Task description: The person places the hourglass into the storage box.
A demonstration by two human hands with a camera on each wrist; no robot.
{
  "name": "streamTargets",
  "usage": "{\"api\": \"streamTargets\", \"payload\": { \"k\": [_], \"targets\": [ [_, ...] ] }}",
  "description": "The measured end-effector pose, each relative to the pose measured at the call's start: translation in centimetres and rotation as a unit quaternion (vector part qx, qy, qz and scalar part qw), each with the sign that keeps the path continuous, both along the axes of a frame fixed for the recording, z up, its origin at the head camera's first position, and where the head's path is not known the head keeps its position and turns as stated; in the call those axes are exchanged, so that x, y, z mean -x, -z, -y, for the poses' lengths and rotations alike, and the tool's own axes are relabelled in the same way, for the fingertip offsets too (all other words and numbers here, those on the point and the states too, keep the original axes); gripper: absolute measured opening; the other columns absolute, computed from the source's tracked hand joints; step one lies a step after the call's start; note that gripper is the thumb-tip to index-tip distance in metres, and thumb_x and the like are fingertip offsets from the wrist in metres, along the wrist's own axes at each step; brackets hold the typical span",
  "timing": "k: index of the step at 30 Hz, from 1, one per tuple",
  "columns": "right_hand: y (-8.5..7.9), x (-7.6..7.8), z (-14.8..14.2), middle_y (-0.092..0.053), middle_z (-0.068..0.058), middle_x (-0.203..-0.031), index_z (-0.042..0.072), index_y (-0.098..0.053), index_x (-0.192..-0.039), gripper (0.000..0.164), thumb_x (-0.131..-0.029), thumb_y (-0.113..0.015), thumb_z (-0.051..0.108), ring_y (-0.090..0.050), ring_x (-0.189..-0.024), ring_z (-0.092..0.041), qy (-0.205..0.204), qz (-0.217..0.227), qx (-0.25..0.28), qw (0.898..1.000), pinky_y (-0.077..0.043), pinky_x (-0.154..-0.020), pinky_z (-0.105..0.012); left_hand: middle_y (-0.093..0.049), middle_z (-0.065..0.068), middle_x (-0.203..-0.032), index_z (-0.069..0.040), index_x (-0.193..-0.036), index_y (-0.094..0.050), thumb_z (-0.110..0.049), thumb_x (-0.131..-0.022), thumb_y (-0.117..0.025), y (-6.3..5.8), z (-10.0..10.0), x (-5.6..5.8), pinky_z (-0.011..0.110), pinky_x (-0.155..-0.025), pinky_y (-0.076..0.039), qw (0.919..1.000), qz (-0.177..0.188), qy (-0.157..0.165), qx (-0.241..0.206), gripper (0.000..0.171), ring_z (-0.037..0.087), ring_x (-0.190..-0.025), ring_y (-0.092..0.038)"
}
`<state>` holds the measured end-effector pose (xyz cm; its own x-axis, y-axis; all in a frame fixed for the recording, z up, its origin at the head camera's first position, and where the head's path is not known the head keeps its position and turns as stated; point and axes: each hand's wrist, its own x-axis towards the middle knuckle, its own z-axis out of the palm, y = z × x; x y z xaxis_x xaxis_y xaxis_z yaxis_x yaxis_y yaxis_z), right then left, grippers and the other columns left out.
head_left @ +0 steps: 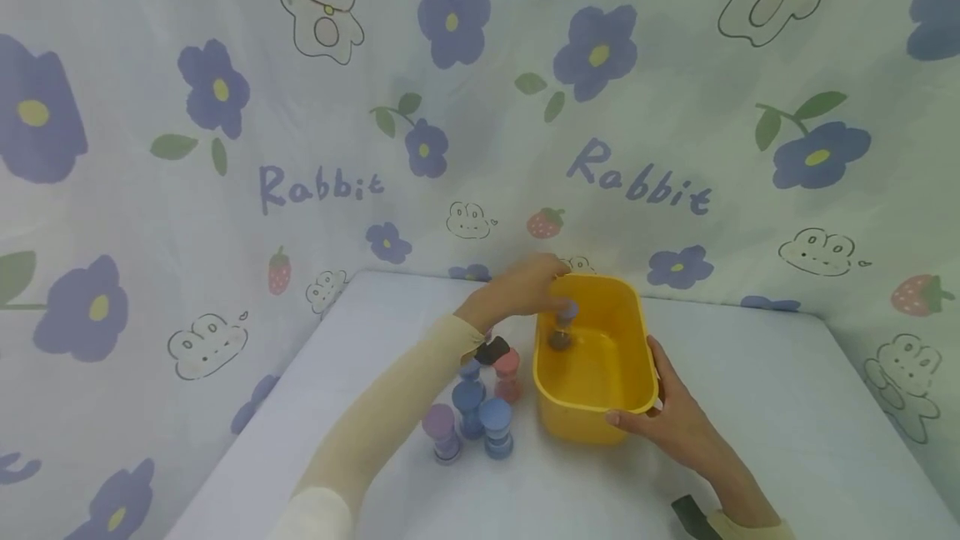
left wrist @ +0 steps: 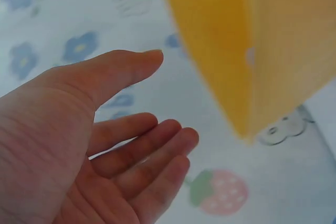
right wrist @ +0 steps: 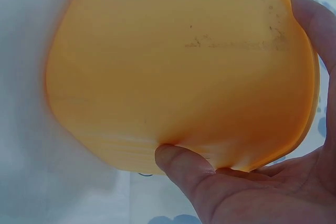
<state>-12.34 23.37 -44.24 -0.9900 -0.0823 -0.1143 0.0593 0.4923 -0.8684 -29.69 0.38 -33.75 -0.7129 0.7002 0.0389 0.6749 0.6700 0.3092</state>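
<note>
My right hand point(head_left: 678, 407) grips the yellow plastic bin point(head_left: 581, 422) at its near right corner, thumb at the rim and fingers along the side. In the right wrist view, fingers press the bin's outer wall point(right wrist: 157, 77). My left hand point(head_left: 531, 286) reaches over the bin's left rim; the left wrist view shows its fingers point(left wrist: 152, 169) loosely bent and holding nothing. Just below it, inside the bin, is a sand timer point(head_left: 567, 312) with a purple end and a dark lower part. Left of the bin stand a red sand timer point(head_left: 507, 375) and a purple one point(head_left: 441, 432).
Several blue sand timers, among them a light blue one point(head_left: 497, 429) and a darker one point(head_left: 468, 408), stand close together beside the bin. The white tabletop point(head_left: 780, 407) ends at a patterned cloth backdrop point(head_left: 480, 107) behind and at the sides.
</note>
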Motion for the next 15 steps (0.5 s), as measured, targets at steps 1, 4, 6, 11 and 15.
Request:
{"api": "streamTargets", "payload": {
  "k": [1, 4, 6, 11, 15],
  "targets": [
    [0.0, 0.0, 0.0, -0.003, -0.018, -0.175, 0.025, 0.013, -0.166, 0.126, -0.085, -0.082, 0.048, -0.031, -0.153, -0.045, 0.0, 0.0, 0.001, 1.0, -0.045, -0.115, -0.059, -0.066, 0.01, -0.138, -0.007, -0.14, -0.061, -0.031, -0.093, -0.077, -0.4, 0.6, -0.2, 0.038, -0.111, -0.052, 0.9998, -0.002, -0.004, -0.019, 0.055, 0.026, -0.125, -0.063],
    [0.0, 0.1, 0.1, -0.001, -0.018, -0.175, 0.024, 0.014, -0.165, 0.127, -0.085, -0.082, 0.048, -0.029, -0.153, -0.045, 0.001, 0.0, 0.002, 1.0, -0.043, -0.115, -0.06, -0.067, 0.011, -0.137, -0.006, -0.14, -0.061, -0.03, -0.093, -0.077, -1.3, 2.3, -0.9, 0.038, -0.108, -0.054, 0.9972, -0.007, -0.015, -0.073, 0.055, 0.026, -0.122, -0.065],
    [0.0, 0.1, 0.0, -0.001, -0.018, -0.175, 0.024, 0.014, -0.165, 0.128, -0.085, -0.082, 0.047, -0.029, -0.154, -0.045, 0.001, 0.001, 0.003, 1.0, -0.042, -0.116, -0.06, -0.067, 0.012, -0.137, -0.005, -0.14, -0.06, -0.029, -0.093, -0.078, -1.7, 3.6, -1.5, 0.04, -0.107, -0.055, 0.994, -0.015, -0.022, -0.106, 0.055, 0.026, -0.122, -0.065],
    [0.1, 0.1, 0.1, -0.002, -0.018, -0.175, 0.025, 0.014, -0.165, 0.127, -0.085, -0.082, 0.048, -0.029, -0.154, -0.045, -0.001, -0.001, -0.002, 1.0, -0.043, -0.115, -0.06, -0.071, 0.011, -0.131, -0.005, -0.134, -0.065, -0.026, -0.092, -0.078, -1.7, 6.7, -2.5, 0.043, -0.105, -0.057, 0.9813, -0.029, -0.039, -0.186, 0.048, 0.025, -0.117, -0.068],
    [0.3, 0.1, 0.0, -0.002, -0.018, -0.175, 0.026, 0.015, -0.165, 0.128, -0.085, -0.082, 0.05, -0.03, -0.153, -0.045, 0.001, -0.001, -0.011, 1.0, -0.045, -0.115, -0.059, -0.072, 0.01, -0.129, -0.006, -0.132, -0.066, -0.022, -0.091, -0.08, -1.1, 8.9, -3.1, 0.04, -0.105, -0.058, 0.9682, -0.042, -0.043, -0.243, 0.046, 0.023, -0.115, -0.07]
  ]
}}
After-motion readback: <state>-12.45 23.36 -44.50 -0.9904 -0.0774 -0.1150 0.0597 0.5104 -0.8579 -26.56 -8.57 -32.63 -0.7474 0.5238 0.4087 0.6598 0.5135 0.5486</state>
